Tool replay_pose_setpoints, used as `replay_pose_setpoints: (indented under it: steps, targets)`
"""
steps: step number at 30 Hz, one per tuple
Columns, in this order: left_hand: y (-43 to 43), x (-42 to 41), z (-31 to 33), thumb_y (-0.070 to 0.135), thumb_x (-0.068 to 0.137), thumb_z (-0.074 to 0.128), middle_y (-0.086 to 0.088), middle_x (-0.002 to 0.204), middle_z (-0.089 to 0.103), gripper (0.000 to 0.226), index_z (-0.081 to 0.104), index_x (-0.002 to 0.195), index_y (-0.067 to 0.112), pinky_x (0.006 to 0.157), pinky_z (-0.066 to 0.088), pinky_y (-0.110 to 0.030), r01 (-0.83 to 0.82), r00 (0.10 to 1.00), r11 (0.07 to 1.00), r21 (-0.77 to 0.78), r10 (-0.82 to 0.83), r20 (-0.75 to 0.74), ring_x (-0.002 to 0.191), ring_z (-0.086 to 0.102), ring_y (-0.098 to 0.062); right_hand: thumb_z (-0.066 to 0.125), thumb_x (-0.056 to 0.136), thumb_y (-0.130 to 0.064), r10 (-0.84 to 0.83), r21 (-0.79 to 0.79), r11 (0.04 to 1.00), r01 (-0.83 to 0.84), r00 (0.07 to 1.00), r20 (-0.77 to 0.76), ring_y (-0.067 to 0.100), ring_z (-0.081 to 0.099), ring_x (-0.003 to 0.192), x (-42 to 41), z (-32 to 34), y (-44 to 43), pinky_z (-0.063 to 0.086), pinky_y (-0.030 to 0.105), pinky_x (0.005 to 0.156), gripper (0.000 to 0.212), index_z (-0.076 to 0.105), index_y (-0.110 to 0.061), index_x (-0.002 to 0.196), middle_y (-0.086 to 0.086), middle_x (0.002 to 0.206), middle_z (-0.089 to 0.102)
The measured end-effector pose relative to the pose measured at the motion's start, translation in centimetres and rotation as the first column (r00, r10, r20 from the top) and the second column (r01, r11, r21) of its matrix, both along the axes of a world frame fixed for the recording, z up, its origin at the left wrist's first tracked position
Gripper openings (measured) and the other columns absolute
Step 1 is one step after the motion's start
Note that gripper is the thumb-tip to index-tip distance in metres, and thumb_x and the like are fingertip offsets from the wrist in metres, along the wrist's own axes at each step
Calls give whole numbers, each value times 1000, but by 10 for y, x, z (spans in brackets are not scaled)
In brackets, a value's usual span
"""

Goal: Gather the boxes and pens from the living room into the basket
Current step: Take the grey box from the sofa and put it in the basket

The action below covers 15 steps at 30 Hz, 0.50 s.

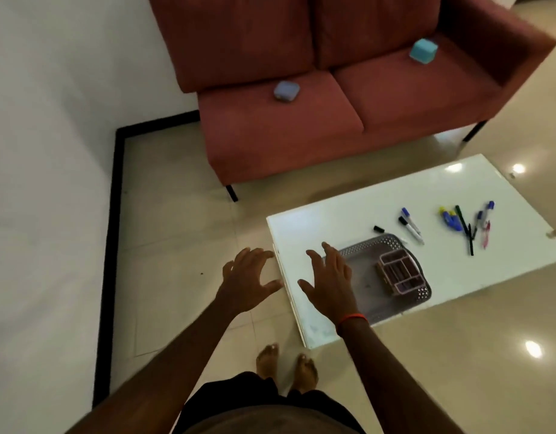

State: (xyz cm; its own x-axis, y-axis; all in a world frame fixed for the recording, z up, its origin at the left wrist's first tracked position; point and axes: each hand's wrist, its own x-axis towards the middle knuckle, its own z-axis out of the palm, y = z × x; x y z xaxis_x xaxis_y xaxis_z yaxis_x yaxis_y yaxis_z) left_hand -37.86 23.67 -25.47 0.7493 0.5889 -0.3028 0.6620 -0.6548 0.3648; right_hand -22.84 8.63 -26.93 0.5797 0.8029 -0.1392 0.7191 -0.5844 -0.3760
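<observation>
Grey perforated plastic basket is sitting on the white glossy desk just under the open, empty right hand; it looks light and stiff, best gripped by its rim. The left hand is hovering spread beside the desk. Scattered pens are lying beyond the basket; the two blue boxes are resting farther off on the red sofa.

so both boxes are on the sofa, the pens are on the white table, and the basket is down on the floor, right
Not quite. The basket is not on the floor; it sits on the white table, near the pens. The rest holds: the head view shows the teal box and the lavender box both on the sofa.
</observation>
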Motion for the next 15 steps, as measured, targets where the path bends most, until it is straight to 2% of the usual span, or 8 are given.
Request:
replay_pose_setpoints:
  steps: [7, 15]
  targets:
    - [10, -35, 12, 67, 86, 56, 10, 158, 35, 67, 39, 144, 37, 116, 29, -56, -118, 992, 993, 21, 117, 57, 151, 22, -20, 60, 88, -48, 155, 35, 987, -157, 986, 64, 31, 14, 148, -18, 17, 27, 23, 45, 115, 64, 36, -25, 144, 12, 158, 22]
    - [43, -72, 25, 65, 88, 56, 8, 159, 34, 67, 38, 146, 35, 117, 25, -55, -194, 978, 980, 54, 189, 93, 152, 20, -22, 57, 89, -50, 219, 66, 973, -223, 974, 64, 29, 9, 149, -49, 33, 65, 17, 44, 118, 60, 38, -28, 142, 9, 158, 22]
